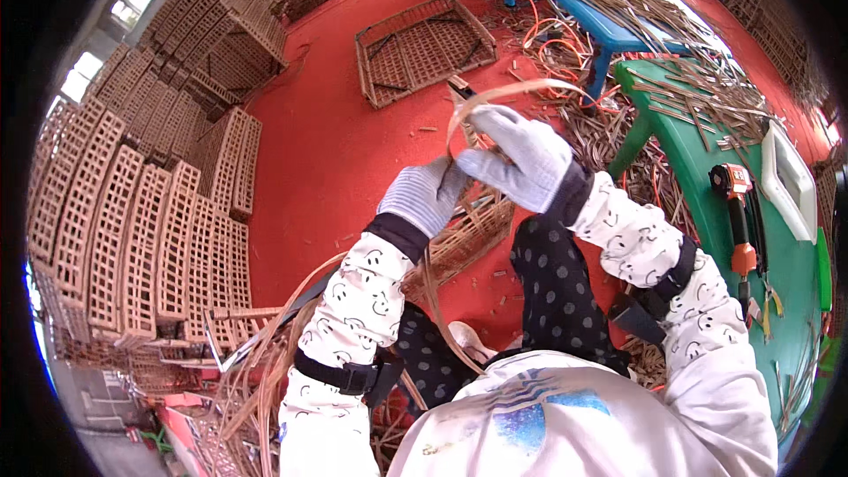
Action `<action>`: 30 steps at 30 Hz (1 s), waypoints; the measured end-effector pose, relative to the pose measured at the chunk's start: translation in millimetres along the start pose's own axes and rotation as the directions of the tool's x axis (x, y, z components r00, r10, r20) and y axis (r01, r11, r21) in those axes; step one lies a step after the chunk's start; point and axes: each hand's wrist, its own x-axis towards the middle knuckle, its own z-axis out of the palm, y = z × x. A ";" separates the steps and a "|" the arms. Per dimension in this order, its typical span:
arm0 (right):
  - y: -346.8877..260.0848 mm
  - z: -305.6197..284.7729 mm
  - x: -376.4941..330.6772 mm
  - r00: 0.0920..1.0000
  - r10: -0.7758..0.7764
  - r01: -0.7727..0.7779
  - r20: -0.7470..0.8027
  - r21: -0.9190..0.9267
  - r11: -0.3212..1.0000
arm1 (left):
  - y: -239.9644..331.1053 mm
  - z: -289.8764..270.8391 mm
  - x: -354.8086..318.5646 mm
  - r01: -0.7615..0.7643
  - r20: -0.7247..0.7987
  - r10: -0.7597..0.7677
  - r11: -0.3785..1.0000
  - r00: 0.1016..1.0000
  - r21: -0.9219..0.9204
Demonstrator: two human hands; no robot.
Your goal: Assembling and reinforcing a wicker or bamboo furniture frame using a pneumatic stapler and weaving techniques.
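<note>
My left hand (pixel 422 196), in a pale striped glove, is closed with its fingers pinched on a thin tan wicker strip (pixel 429 287). The strip hangs below it toward my lap. Close against it, my right hand (pixel 523 159), gloved alike, is closed on the strip too; a part bows up and over that hand to the right. A small dark-tipped tool (pixel 459 87) sticks out beyond the right hand's fingers; its kind and grip are hidden. Beneath both hands a woven wicker basket (pixel 473 234) is partly covered by them and stands near my knees.
Stacked wicker baskets (pixel 132 238) fill the left. A shallow basket (pixel 428 49) lies on the red floor (pixel 305 137) ahead. At right, a green bench (pixel 707 185) holds an orange-black power tool (pixel 735 212), a white frame (pixel 789 181) and pliers (pixel 767 307). Loose strips (pixel 252 389) lie at my left.
</note>
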 end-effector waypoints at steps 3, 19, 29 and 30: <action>-27.7 34.9 20.7 0.939 0.168 -0.328 0.300 0.635 0.699 | 7.9 -15.0 -26.9 0.002 0.077 -0.015 0.987 0.997 0.163; -120.8 7.8 -66.9 0.780 0.569 -0.431 0.261 0.883 0.187 | 24.6 -25.3 -85.3 0.036 0.044 -0.055 0.934 0.998 0.355; -116.6 -14.0 -80.8 0.806 0.423 -0.589 0.413 0.631 0.505 | 23.7 -22.5 -87.0 -0.023 -0.032 0.032 0.973 0.999 0.230; -101.3 -15.2 -97.0 0.804 0.376 -0.593 0.460 0.584 0.554 | 24.4 -27.5 -84.9 0.011 0.045 -0.019 0.984 0.999 0.176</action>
